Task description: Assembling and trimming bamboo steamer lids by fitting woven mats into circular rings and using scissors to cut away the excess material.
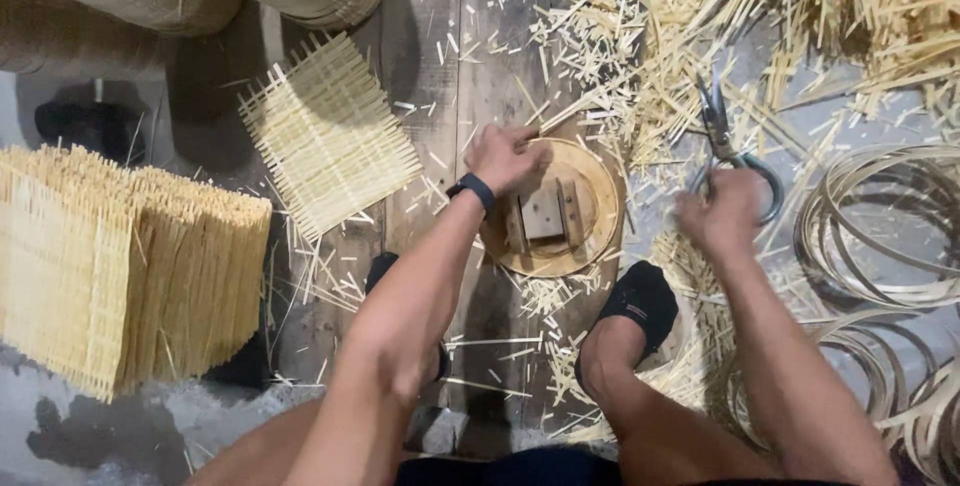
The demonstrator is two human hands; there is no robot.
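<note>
While the left hand (505, 158) rests with curled fingers on the far rim of the round bamboo tray (600, 196) on the wooden floor (450, 66), the right hand (722, 214) closes around the scissors (722, 141) amid bamboo offcuts (640, 76), with hoops (880, 226) crowding rightward and a woven mat (328, 134) lying leftward.

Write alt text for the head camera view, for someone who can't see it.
Seen from above, a seated person's left hand rests on a round wooden form on the plank floor, while the right hand grips metal scissors. Woven bamboo-strip mats, loose offcuts and coiled bamboo hoops lie around.
</note>
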